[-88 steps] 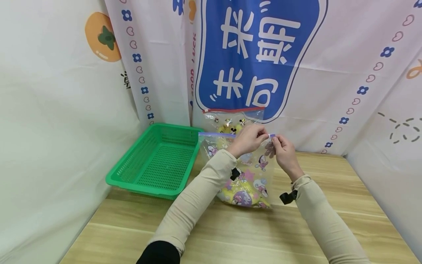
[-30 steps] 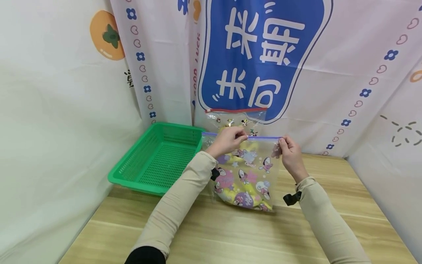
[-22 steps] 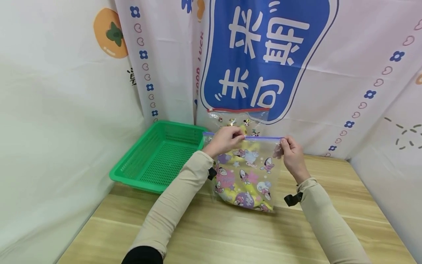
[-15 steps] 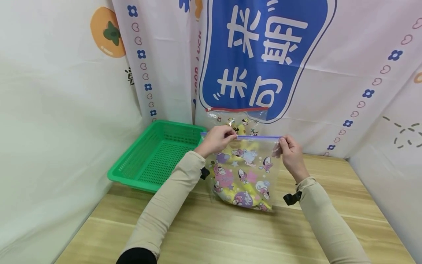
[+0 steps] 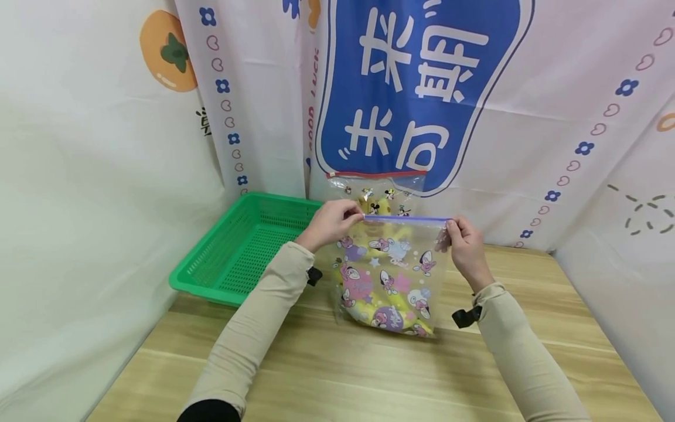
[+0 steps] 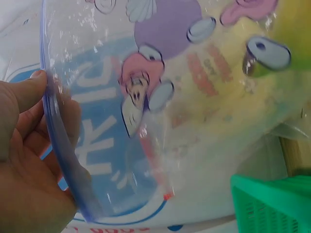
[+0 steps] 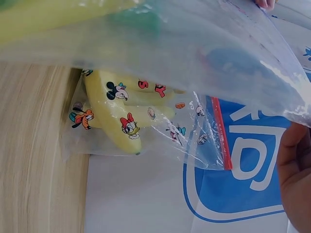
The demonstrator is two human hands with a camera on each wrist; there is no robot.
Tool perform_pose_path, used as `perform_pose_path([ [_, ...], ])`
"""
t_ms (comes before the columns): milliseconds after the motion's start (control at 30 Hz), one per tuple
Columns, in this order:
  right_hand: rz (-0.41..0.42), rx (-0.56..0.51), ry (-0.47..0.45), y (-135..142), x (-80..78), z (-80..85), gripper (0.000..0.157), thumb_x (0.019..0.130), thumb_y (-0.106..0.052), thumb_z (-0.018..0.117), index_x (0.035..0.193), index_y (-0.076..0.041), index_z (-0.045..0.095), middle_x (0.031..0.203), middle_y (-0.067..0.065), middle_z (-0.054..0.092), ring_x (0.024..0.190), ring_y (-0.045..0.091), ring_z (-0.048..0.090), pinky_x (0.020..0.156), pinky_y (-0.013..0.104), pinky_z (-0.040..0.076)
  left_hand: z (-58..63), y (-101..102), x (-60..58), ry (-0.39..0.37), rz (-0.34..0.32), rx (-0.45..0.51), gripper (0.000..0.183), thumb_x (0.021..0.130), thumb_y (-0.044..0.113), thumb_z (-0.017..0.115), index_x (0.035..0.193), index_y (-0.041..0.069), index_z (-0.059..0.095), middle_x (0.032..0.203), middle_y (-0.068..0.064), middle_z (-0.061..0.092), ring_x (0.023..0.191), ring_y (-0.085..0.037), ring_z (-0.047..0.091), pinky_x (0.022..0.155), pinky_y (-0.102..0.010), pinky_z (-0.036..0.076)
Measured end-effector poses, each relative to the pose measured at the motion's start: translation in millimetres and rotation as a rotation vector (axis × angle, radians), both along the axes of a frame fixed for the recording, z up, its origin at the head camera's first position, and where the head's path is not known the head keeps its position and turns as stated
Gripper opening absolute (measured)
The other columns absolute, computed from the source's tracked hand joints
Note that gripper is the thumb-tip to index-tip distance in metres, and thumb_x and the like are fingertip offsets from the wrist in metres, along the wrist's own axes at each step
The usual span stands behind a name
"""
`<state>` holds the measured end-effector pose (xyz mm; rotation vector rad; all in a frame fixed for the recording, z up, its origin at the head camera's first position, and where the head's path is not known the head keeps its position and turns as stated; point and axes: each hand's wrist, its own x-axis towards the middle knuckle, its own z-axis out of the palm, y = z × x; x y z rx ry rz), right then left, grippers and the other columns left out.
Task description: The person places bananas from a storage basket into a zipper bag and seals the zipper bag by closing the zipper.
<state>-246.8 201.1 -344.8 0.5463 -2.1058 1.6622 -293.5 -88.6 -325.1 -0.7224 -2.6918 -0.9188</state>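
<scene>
A clear zip bag [image 5: 387, 281] with pink and purple cartoon prints and a purple zip strip stands on the table, yellow fruit showing through it. My left hand [image 5: 332, 221] pinches the strip left of its middle and covers the strip's left end in the head view. In the left wrist view, the thumb of that hand [image 6: 29, 155] lies against the purple strip. At the bag's top right corner my right hand [image 5: 466, 249] grips the plastic between thumb and fingers. Behind stands a second zip bag [image 5: 364, 186] with a red strip; bananas [image 7: 114, 114] show inside it.
A green plastic basket [image 5: 181, 280] sits to the left of the bags on the wooden table [image 5: 337, 375]. A printed cloth [image 5: 527, 146] hangs right behind the bags, and white cloth [image 5: 89, 205] closes off the left side.
Along the purple strip my left hand has slid leftward, from near the right corner to left of the middle. My right hand keeps its grip on the right corner.
</scene>
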Motion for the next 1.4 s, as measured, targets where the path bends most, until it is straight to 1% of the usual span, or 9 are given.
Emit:
perform_pose_path([
  [100,0.009,-0.011,-0.007,4,-5.4,-5.9,0.028,0.102,-0.006,0.039,0.084,0.013,0.047,0.068,0.023,0.055,0.052,0.021,0.056,0.048,0.028,0.048,0.6,-6,1.6,0.002,0.015,-0.006,0.016,0.095,0.027,0.058,0.094,0.014,0.069,0.087,0.001,0.064,0.073,-0.010,0.056,0.066,-0.028,0.047],
  [233,0.009,-0.033,-0.019,11,-13.1,-15.0,0.030,0.102,-0.011,0.040,0.086,0.012,0.049,0.068,0.019,0.056,0.052,0.018,0.056,0.048,0.026,0.048,1.1,-11,2.9,0.011,0.016,-0.015,0.018,0.095,0.027,0.058,0.095,0.012,0.069,0.086,0.002,0.063,0.073,-0.011,0.056,0.066,-0.028,0.047],
  [333,0.013,-0.037,-0.005,13,-15.2,-18.1,0.031,0.102,-0.015,0.041,0.087,0.012,0.048,0.067,0.015,0.057,0.052,0.016,0.056,0.048,0.024,0.047,1.3,-15,3.6,0.017,0.011,-0.005,0.018,0.096,0.025,0.058,0.097,0.011,0.069,0.088,0.001,0.063,0.075,-0.012,0.057,0.068,-0.029,0.048],
  [433,0.025,-0.032,0.012,14,-15.7,-18.8,0.032,0.102,-0.015,0.041,0.087,0.012,0.048,0.067,0.013,0.056,0.053,0.015,0.056,0.048,0.023,0.047,0.1,-21,3.6,0.021,0.025,0.006,0.018,0.095,0.024,0.059,0.098,0.010,0.070,0.089,0.001,0.064,0.077,-0.012,0.058,0.069,-0.029,0.048],
  [633,0.018,-0.031,-0.009,15,-12.9,-15.2,0.029,0.102,-0.012,0.040,0.087,0.011,0.049,0.067,0.015,0.056,0.053,0.016,0.057,0.049,0.024,0.047,-2.5,-30,2.6,0.016,0.043,0.020,0.018,0.095,0.023,0.059,0.098,0.009,0.069,0.090,0.000,0.063,0.078,-0.013,0.058,0.069,-0.030,0.049],
  [833,-0.002,-0.011,0.003,10,1.2,-1.8,0.027,0.102,-0.005,0.038,0.087,0.016,0.047,0.066,0.024,0.054,0.051,0.018,0.055,0.048,0.025,0.047,-2.4,-35,1.9,-0.008,0.054,0.020,0.018,0.096,0.024,0.058,0.097,0.010,0.069,0.090,-0.001,0.064,0.077,-0.015,0.058,0.067,-0.031,0.048],
  [1033,0.014,-0.026,-0.002,10,3.7,3.1,0.027,0.102,-0.006,0.038,0.088,0.017,0.045,0.065,0.018,0.055,0.052,0.017,0.056,0.049,0.024,0.047,-4.8,-43,-2.0,-0.012,0.069,0.025,0.017,0.096,0.026,0.058,0.097,0.012,0.068,0.094,-0.002,0.065,0.078,-0.014,0.057,0.068,-0.031,0.048],
  [1233,0.003,-0.023,-0.033,20,-7.5,-6.0,0.028,0.102,-0.008,0.039,0.089,0.015,0.046,0.067,0.013,0.057,0.053,0.015,0.058,0.050,0.023,0.048,-6.7,-51,-2.0,-0.024,0.085,0.034,0.019,0.096,0.026,0.057,0.097,0.011,0.068,0.092,-0.001,0.065,0.080,-0.015,0.057,0.068,-0.032,0.048],
  [1400,-0.010,-0.023,-0.020,31,-18.5,-13.0,0.030,0.102,-0.013,0.041,0.091,0.015,0.047,0.069,0.006,0.058,0.054,0.012,0.058,0.049,0.021,0.047,-5.9,-48,0.0,-0.021,0.098,0.034,0.021,0.096,0.027,0.057,0.098,0.011,0.069,0.090,-0.003,0.067,0.074,-0.015,0.056,0.061,-0.031,0.045],
])
